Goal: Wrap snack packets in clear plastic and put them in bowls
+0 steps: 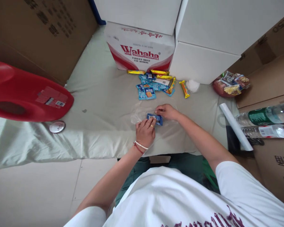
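Note:
A small blue snack packet (pixel 154 119) lies inside or on a clear plastic bag (pixel 139 113) on the pale green cloth (pixel 101 94). My left hand (pixel 145 131) rests fingers-down on the packet's near left corner, wrist wearing bead and red string bracelets. My right hand (pixel 166 111) pinches the packet's far right end, fingers curled. Farther back lies a pile of blue packets (pixel 148 88) and yellow bars (pixel 164 77), with one yellow bar (pixel 184 89) apart to the right.
A Wahaha carton (pixel 139 47) and white boxes (pixel 210 37) stand behind the pile. Left lies a red plastic item (pixel 26 94) and a round metal lid (pixel 57 126). Right: a snack bag (pixel 230 84), a white roll (pixel 235 126), water bottles (pixel 267 116), cardboard boxes.

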`<state>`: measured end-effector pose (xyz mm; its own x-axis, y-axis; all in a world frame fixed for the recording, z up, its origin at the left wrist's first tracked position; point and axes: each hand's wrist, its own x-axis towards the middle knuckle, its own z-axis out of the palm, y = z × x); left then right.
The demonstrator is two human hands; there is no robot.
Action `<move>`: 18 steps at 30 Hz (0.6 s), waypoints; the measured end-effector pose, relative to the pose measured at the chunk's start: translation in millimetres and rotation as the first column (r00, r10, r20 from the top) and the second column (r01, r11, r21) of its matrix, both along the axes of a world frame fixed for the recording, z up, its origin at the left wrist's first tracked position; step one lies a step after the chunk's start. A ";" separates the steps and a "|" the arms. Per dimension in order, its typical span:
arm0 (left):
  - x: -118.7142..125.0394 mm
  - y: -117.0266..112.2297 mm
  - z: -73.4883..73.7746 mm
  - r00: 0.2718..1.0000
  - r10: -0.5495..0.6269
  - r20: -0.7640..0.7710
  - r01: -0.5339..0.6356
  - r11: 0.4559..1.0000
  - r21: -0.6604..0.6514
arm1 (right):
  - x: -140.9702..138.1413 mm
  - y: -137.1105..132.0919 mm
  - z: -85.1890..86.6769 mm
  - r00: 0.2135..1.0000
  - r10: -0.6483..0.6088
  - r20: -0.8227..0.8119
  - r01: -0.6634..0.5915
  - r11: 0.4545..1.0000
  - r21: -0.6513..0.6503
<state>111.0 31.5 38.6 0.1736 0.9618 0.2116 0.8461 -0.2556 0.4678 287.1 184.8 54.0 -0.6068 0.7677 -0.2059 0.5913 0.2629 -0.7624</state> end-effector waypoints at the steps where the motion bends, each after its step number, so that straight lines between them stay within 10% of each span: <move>1: 1.1 0.6 1.0 1.000 0.011 -0.009 -0.011 1.000 -0.003 | -0.5 6.7 0.5 0.999 -0.032 0.030 0.031 0.998 0.061; 7: 9.1 4.8 9.6 0.996 0.054 -0.066 -0.054 0.999 -0.005 | -16.7 39.8 -0.2 0.936 -0.080 0.343 -0.074 0.907 0.414; 13: 12.3 7.9 14.6 0.996 0.036 -0.080 -0.039 0.999 -0.033 | -28.8 48.3 2.9 0.876 -0.086 0.475 -0.050 0.963 0.266; 18: 13.3 9.0 16.7 0.993 0.021 -0.118 -0.027 0.999 -0.046 | -12.0 42.6 27.6 0.973 0.063 0.221 -0.120 0.959 0.256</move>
<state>124.3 40.5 55.3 0.1711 0.9745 0.1450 0.9017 -0.2142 0.3756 275.1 227.3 81.6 -0.6425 0.7549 -0.1312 0.6930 0.4996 -0.5197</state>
